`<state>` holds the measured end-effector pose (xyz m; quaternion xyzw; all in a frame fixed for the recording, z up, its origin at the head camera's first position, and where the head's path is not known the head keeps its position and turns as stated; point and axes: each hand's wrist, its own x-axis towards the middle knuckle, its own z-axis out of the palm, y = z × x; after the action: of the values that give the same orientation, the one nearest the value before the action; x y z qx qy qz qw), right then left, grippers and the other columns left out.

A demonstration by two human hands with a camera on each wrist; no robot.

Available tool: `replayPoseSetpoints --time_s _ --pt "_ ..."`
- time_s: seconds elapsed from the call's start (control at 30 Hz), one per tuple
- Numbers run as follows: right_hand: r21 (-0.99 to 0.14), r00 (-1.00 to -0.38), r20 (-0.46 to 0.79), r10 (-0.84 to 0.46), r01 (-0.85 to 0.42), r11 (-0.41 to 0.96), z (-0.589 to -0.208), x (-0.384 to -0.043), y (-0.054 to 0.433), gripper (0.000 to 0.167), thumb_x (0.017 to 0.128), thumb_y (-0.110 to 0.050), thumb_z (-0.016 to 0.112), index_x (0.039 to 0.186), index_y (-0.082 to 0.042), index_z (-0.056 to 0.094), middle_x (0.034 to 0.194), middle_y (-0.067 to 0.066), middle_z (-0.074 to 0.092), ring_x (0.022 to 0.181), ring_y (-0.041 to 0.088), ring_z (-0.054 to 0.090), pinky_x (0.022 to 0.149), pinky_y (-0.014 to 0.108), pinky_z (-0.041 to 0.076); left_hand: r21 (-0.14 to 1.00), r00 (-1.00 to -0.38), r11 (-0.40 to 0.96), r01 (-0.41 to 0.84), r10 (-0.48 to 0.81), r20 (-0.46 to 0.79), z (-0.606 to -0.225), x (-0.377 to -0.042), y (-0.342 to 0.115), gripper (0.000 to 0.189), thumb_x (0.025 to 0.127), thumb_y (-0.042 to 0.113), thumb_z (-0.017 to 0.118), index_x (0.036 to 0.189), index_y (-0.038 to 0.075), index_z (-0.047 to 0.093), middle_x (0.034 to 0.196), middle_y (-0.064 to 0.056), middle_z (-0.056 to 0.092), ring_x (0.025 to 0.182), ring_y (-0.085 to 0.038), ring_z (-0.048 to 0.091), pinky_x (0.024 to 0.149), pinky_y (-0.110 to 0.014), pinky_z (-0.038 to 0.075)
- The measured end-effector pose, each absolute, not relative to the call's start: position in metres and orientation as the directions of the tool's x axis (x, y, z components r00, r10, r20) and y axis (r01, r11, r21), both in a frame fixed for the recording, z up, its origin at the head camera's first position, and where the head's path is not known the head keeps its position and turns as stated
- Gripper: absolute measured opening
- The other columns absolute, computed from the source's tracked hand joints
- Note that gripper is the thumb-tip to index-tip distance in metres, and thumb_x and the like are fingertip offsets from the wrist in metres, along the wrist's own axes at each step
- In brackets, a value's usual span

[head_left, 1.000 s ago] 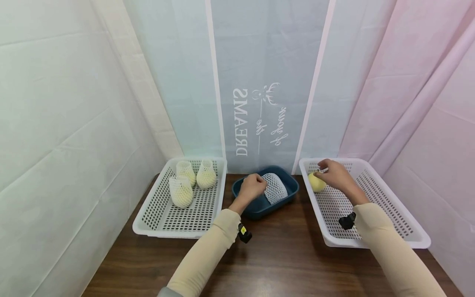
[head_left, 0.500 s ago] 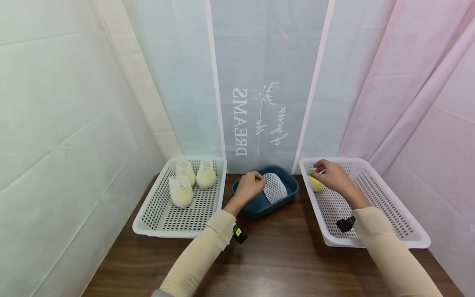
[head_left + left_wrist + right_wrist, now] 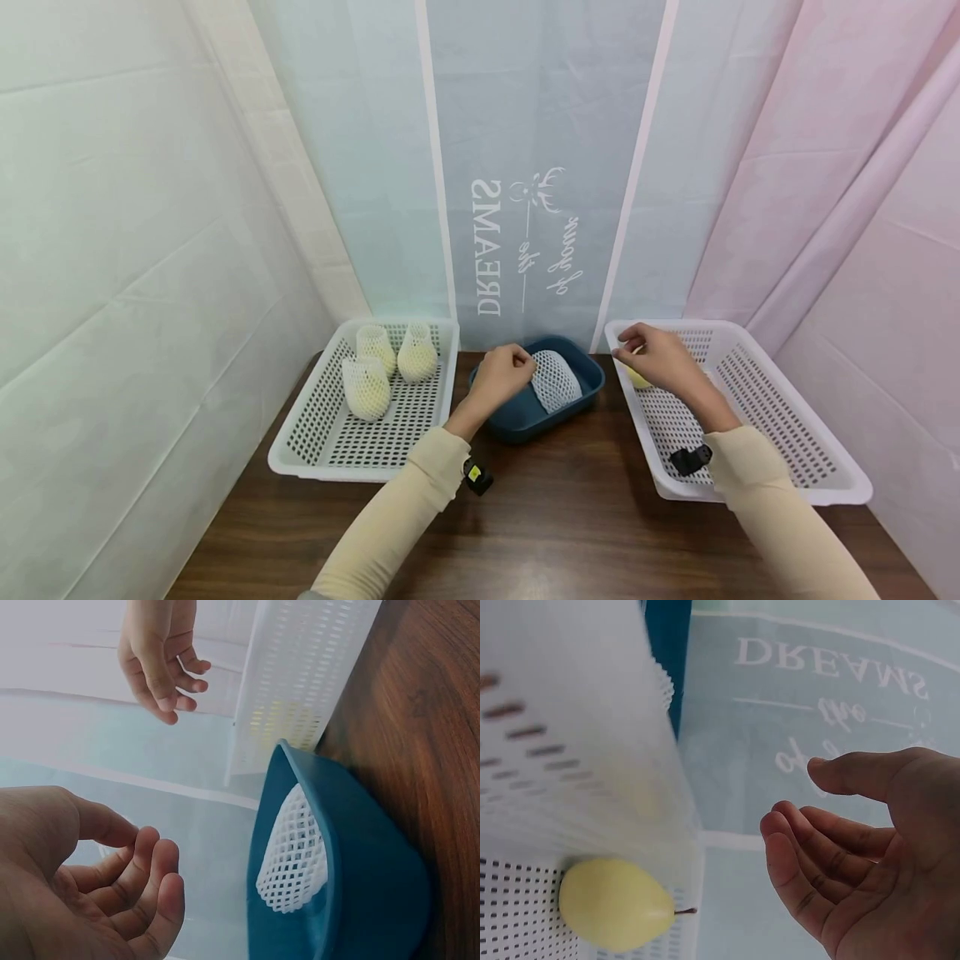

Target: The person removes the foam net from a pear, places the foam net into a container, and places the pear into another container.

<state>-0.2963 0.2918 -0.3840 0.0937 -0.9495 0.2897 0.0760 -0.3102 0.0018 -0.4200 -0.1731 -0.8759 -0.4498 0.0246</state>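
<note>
My left hand [image 3: 504, 372] hovers over the left part of a dark blue tray [image 3: 525, 423], its fingers loosely bent and holding nothing. A white foam fruit net [image 3: 557, 381] lies flattened in that tray, just right of the hand. Above the far left corner of the right white basket [image 3: 658, 467] is my right hand [image 3: 660, 358], with thumb and fingers apart and nothing between them. Beneath it a bare yellow pear [image 3: 615, 904] lies against the basket wall, stem showing in the right wrist view and mostly covered by the hand in the head view.
Three pears in foam nets, one of them a netted pear [image 3: 367, 392] in front, stand in the left white basket [image 3: 337, 473]. All the containers sit on a dark wooden table [image 3: 555, 533]. A printed curtain [image 3: 540, 108] hangs close behind them.
My right hand has drifted left and slightly up, covering more of the pear in the head view. The left hand has shifted slightly left and up. The containers stay put.
</note>
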Motion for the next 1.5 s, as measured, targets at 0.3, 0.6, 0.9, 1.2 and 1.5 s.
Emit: replayPoseSetpoints --time_s 0.3,0.6,0.9,1.2,1.5 --pt "-0.539 -0.969 0.206 -0.137 -0.229 0.811 -0.382 -0.293 0.277 0.038 0.102 -0.024 0.070 0.126 0.006 0.068 0.105 0.019 0.075 0.096 0.034 0.073 0.081 0.047 0.057 0.762 -0.944 0.565 0.317 0.264 0.196 -0.412 -0.307 -0.004 0.022 0.105 0.020 0.059 0.106 0.009 0.077 0.080 0.000 0.071 0.064 -0.012 0.058 0.067 -0.028 0.048" --pt "-0.549 -0.965 0.217 -0.150 -0.248 0.798 -0.380 -0.290 0.265 0.039 0.102 -0.025 0.071 0.127 0.005 0.069 0.106 0.019 0.076 0.094 0.032 0.073 0.069 0.033 0.055 0.759 -0.945 0.569 0.318 0.250 0.209 -0.408 -0.306 -0.011 0.020 0.104 0.019 0.060 0.102 0.012 0.078 0.081 0.001 0.073 0.064 -0.011 0.060 0.065 -0.027 0.049" --pt "-0.569 -0.953 0.249 -0.171 -0.287 0.771 -0.383 -0.288 0.253 0.033 0.102 -0.020 0.072 0.124 0.004 0.069 0.105 0.018 0.078 0.093 0.031 0.073 0.072 0.036 0.056 0.757 -0.942 0.565 0.328 0.250 0.222 -0.406 -0.304 -0.020 0.018 0.105 0.019 0.061 0.102 0.012 0.078 0.088 -0.002 0.078 0.069 -0.012 0.065 0.066 -0.029 0.052" --pt "-0.576 -0.955 0.238 -0.178 -0.286 0.766 -0.386 -0.286 0.244 0.035 0.102 -0.025 0.072 0.126 0.001 0.069 0.105 0.016 0.077 0.093 0.029 0.072 0.074 0.038 0.058 0.752 -0.941 0.569 0.334 0.241 0.236 -0.403 -0.306 -0.029 0.017 0.105 0.018 0.062 0.100 0.013 0.077 0.085 -0.002 0.077 0.070 -0.012 0.064 0.068 -0.029 0.051" --pt "-0.585 -0.953 0.234 -0.194 -0.297 0.755 -0.388 -0.287 0.231 0.034 0.102 -0.021 0.073 0.125 0.003 0.068 0.102 0.016 0.076 0.090 0.027 0.071 0.078 0.041 0.058 0.752 -0.947 0.577 0.319 0.223 0.230 -0.403 -0.308 -0.037 0.017 0.104 0.018 0.062 0.098 0.011 0.076 0.083 -0.003 0.076 0.066 -0.012 0.061 0.065 -0.028 0.049"
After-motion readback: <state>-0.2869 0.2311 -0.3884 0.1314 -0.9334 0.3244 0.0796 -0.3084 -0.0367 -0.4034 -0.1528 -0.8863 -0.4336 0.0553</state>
